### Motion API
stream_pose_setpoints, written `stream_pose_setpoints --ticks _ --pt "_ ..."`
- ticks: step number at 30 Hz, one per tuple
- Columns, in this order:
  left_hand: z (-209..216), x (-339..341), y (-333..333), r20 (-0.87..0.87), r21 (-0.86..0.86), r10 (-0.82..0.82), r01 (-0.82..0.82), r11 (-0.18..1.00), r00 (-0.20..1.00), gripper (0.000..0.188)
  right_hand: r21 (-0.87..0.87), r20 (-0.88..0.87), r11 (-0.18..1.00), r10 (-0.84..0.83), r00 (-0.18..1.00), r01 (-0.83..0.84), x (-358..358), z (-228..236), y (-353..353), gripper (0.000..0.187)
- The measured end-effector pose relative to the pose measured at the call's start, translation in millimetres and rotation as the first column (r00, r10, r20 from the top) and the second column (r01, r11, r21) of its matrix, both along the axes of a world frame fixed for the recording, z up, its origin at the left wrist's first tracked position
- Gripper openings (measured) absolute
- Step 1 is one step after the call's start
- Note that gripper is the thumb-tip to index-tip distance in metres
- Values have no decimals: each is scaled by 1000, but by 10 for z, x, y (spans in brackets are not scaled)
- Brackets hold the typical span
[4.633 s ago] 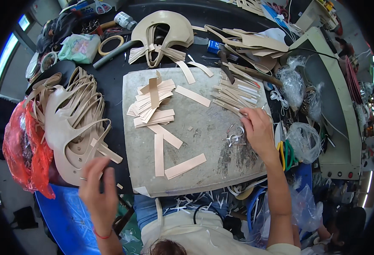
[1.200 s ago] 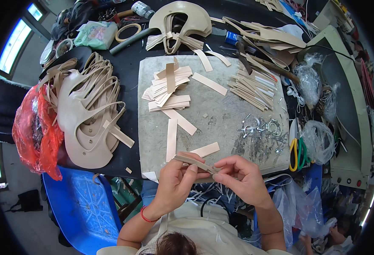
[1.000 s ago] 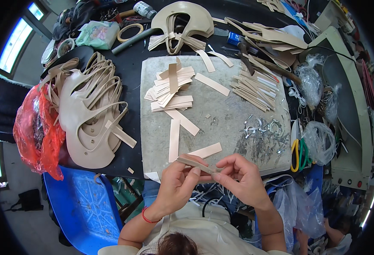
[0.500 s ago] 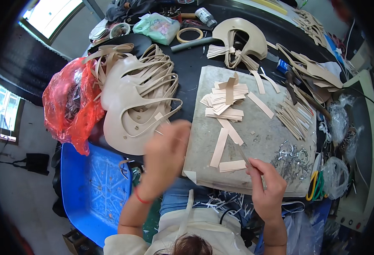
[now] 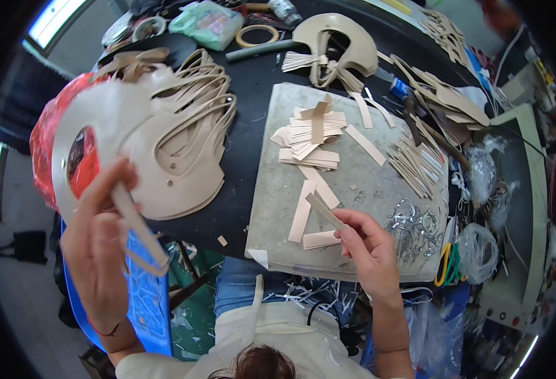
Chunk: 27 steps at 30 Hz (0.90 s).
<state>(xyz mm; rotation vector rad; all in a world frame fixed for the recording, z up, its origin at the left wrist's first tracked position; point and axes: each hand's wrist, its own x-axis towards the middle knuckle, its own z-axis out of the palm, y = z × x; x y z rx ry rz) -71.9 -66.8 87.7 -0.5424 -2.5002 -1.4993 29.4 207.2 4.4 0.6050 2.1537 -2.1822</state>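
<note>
By the left hand (image 5: 98,243), raised and blurred by motion, a large beige cut piece (image 5: 104,104) appears to be held, its strap loop (image 5: 142,227) dangling just beside the fingers; the exact grip cannot be told. By the right hand (image 5: 369,249), a narrow beige strip (image 5: 323,208) is pinched between thumb and fingers, its free end pointed forward and left. The piece could be dropped, or its neighbours dragged along, if the strap is caught on the stack of cut pieces (image 5: 205,174) just beyond the left hand. The strip could be bent or let slip, since only one end is gripped.

Under and ahead of the right hand, loose pale strips (image 5: 301,211) are spread on the grey board (image 5: 265,221); these could be scattered by a low sweep of the wrist. To its right, small metal fittings (image 5: 417,218) are heaped and could be knocked about by the forearm. Farther ahead, a pile of pale strips (image 5: 316,129) and a fan of narrow strips (image 5: 413,167) are laid out.

At the far side, print is borne by a small blue box (image 5: 399,88), but no wording can be made out; coloured patterning is seen on a plastic bag (image 5: 208,24).
</note>
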Motion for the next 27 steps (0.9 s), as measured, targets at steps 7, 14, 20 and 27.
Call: stream_pose_setpoints --ticks 7,14,20,27 --pt "-703 280 62 515 186 -106 10 982 851 43 0 -88 1000 27 996 -27 -77 -47 -212 18" --pt "-995 435 104 674 527 -211 -260 809 708 32 62 -106 969 243 964 -238 -285 -26 -506 15" --pt "-1072 497 103 615 582 -293 -172 795 732 40 18 -85 932 363 928 -362 -505 -33 -891 13" --pt "-1029 470 47 631 645 -363 -205 736 685 36 86 -64 899 435 898 -429 -577 -93 -968 12"
